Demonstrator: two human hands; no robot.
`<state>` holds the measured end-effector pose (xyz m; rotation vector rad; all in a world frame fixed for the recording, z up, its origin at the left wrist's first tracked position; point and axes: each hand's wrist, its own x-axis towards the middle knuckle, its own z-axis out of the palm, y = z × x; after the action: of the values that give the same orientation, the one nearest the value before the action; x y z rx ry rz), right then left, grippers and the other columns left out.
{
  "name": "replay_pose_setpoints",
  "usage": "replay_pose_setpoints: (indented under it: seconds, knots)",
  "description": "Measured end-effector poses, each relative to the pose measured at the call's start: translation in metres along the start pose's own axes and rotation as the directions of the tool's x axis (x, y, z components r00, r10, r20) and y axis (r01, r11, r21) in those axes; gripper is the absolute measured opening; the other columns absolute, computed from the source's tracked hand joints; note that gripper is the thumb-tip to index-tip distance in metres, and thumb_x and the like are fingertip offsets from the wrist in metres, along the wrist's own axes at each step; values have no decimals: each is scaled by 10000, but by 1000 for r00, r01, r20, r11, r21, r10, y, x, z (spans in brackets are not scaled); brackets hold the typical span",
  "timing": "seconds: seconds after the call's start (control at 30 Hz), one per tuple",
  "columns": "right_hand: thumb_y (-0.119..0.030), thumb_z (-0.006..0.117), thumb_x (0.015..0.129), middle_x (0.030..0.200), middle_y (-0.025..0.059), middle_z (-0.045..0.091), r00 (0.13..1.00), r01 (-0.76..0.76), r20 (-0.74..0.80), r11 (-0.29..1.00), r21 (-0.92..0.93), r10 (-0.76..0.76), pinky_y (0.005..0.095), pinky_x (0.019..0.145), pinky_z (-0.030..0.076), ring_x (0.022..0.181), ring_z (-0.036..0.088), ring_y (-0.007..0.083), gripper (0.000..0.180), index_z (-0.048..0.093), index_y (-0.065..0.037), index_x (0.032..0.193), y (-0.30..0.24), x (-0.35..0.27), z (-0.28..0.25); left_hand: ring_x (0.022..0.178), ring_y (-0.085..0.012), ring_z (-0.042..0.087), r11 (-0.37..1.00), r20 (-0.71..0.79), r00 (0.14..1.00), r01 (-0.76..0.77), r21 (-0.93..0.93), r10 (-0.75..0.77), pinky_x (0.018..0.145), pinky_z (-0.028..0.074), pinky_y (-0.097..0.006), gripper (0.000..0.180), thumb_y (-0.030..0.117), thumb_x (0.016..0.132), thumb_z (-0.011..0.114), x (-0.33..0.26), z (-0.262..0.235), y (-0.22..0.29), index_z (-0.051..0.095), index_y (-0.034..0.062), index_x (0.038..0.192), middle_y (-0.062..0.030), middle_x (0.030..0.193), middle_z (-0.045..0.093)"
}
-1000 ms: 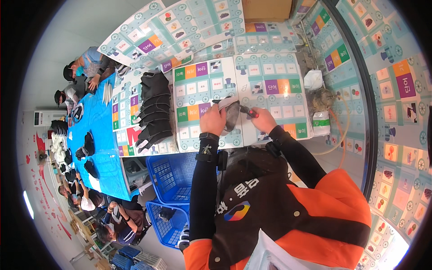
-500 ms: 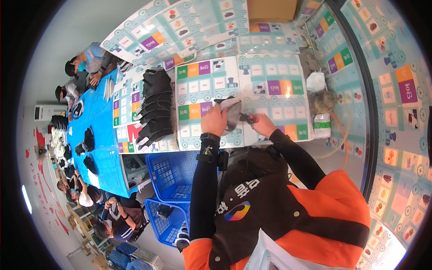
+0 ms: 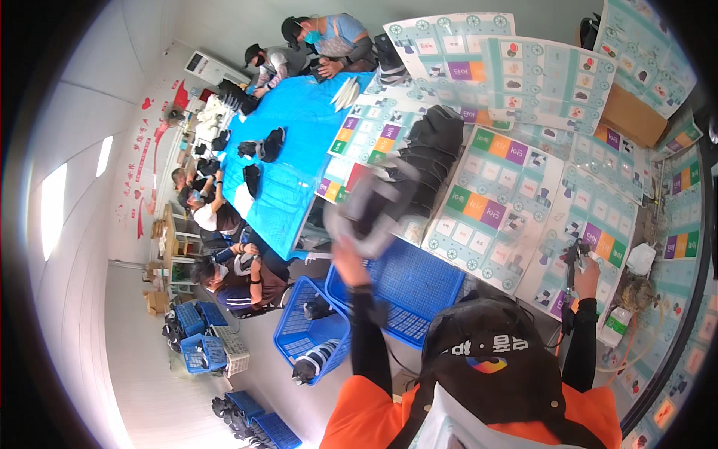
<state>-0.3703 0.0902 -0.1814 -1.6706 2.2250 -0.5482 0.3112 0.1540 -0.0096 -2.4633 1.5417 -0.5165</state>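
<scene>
My left hand (image 3: 350, 263) is raised to the left, closed on the edge of a grey-and-black shoe upper (image 3: 368, 213) that is smeared by motion. The upper hangs in the air near the table's front left corner, beside a row of black shoe uppers (image 3: 432, 161). Far to the right, over the patterned table sheet (image 3: 486, 168), my right hand (image 3: 588, 275) is closed round a small dark hand tool (image 3: 572, 257). Its handle looked black and red a moment earlier; the exact kind is too small to tell.
Blue plastic baskets stand below the table edge, one larger (image 3: 419, 288) and one holding shoe uppers (image 3: 307, 329). A blue-covered table (image 3: 292, 168) adjoins on the left, with several people working around it. Upright patterned boards (image 3: 550, 78) line the back.
My view has swung left. My hands, together on the upper before, are now far apart: the left carries the upper leftward, while the right stays over the table with the tool.
</scene>
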Motion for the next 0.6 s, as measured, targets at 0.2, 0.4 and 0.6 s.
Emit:
replay_pose_setpoints:
  seconds: [0.2,0.4,0.6]
  knots:
    - [-32,680,819,1067,195,656,975,172,95,952,253,-202,460,977,474,1062,607,399,220,675,-4,1037,-78,17,-5,1112,-311,653,486,223,974,212,-848,-35,867,562,-396,657,237,936,711,168,26,-136,452,-8,1488,-188,1342,595]
    - [-39,692,833,998,166,663,969,200,107,962,185,-222,453,949,480,1025,612,377,156,685,-7,985,-169,-3,-52,1185,-382,555,750,-119,925,-364,-552,362,993,460,-478,592,210,772,842,126,66,39,579,67,1283,-156,1267,596]
    - [-34,679,834,1035,158,687,964,161,176,967,197,-197,433,978,491,1083,616,373,157,700,-12,987,-199,-15,-70,1082,-333,596,771,-197,850,-526,-359,489,866,508,-467,327,167,826,719,123,97,86,594,114,1124,-105,1176,608]
